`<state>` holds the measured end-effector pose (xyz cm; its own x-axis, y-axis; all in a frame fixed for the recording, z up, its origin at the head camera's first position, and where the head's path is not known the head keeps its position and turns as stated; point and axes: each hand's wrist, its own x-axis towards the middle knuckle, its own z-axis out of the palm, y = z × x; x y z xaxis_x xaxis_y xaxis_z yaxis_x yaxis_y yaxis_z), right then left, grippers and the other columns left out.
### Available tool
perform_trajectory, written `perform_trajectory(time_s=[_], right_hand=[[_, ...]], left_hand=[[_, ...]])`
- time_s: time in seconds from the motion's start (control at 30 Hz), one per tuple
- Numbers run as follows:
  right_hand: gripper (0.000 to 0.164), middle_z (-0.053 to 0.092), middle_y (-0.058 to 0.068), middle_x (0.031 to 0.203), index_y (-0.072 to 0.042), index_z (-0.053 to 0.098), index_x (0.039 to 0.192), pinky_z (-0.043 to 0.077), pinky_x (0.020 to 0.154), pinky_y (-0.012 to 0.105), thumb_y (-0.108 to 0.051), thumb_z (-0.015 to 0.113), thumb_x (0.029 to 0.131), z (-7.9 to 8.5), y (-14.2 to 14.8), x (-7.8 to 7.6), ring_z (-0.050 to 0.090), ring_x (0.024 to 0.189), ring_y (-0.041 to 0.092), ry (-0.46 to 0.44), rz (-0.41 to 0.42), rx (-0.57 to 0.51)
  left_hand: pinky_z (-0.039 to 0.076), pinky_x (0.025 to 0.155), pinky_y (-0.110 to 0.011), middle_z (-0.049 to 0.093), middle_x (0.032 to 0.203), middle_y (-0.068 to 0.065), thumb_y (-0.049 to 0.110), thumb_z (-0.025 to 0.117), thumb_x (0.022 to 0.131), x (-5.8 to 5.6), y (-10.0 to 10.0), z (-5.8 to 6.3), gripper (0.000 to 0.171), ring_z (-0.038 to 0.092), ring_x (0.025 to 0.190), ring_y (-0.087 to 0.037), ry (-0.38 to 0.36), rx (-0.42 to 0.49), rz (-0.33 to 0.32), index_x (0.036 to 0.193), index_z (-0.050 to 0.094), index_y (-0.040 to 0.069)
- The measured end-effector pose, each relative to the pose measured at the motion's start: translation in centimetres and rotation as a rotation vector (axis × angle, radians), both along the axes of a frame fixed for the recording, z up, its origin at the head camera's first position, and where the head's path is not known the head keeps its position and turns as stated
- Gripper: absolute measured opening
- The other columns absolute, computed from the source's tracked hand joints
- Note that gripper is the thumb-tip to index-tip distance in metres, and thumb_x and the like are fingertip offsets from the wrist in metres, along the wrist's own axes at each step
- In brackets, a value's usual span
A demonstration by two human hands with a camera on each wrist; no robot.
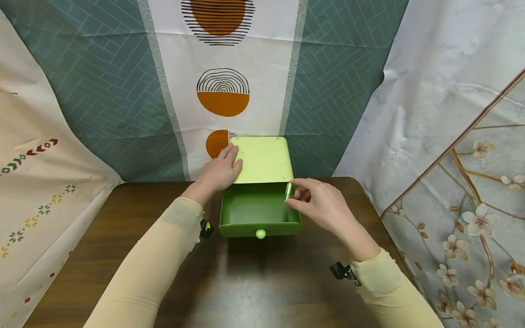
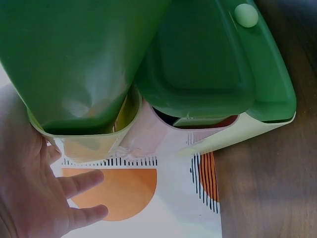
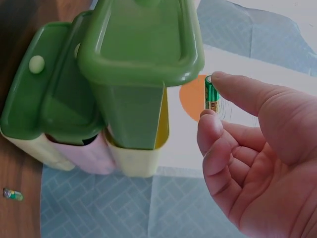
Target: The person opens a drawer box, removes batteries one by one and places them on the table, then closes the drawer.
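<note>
A small drawer unit (image 1: 264,159) with a pale yellow-green top stands near the table's back edge. Its dark green top drawer (image 1: 254,202) is pulled well out, and the part of it that shows holds nothing. My left hand (image 1: 217,173) rests on the unit's top at the left side, fingers extended. Between thumb and fingertips, my right hand (image 1: 324,202) pinches a small green battery (image 3: 211,92) at its two ends, beside the top drawer's right rim. The middle drawer (image 3: 69,99), in the pink tier, is out a little.
Another green battery (image 3: 13,194) lies on the table near the unit in the right wrist view. The bottom drawer (image 3: 29,89) has a pale round knob. A patterned cloth (image 1: 344,91) hangs right behind the unit, and floral fabric (image 1: 451,205) borders the table's right side.
</note>
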<state>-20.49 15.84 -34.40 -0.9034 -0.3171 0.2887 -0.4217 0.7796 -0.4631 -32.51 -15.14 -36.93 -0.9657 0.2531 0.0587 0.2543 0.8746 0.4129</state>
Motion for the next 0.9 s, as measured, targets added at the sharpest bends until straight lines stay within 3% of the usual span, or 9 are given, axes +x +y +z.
perform_trajectory(time_s=[0.47,0.9], right_hand=[[0.041,0.071,-0.014,0.093,-0.014,0.078,0.132,0.051,0.078,0.039,-0.034,0.087,0.097,-1.7,3.4,0.4,0.068,0.084,0.009,-0.034,-0.079,-0.012],[0.043,0.072,-0.013,0.094,-0.011,0.078,0.131,0.052,0.078,0.039,-0.034,0.087,0.097,-3.5,5.0,0.5,0.07,0.086,0.009,-0.063,-0.122,-0.042]], left_hand=[[0.03,0.123,-0.07,0.006,0.186,-0.002,0.052,0.025,0.119,-0.1,0.1,-0.1,0.07,0.034,0.16,-0.046,0.0,0.009,0.007,0.18,0.014,0.021],[0.03,0.123,-0.071,0.005,0.186,-0.002,0.052,0.025,0.119,-0.2,0.0,-0.1,0.07,0.034,0.16,-0.047,-0.003,0.007,0.006,0.18,0.013,0.021]])
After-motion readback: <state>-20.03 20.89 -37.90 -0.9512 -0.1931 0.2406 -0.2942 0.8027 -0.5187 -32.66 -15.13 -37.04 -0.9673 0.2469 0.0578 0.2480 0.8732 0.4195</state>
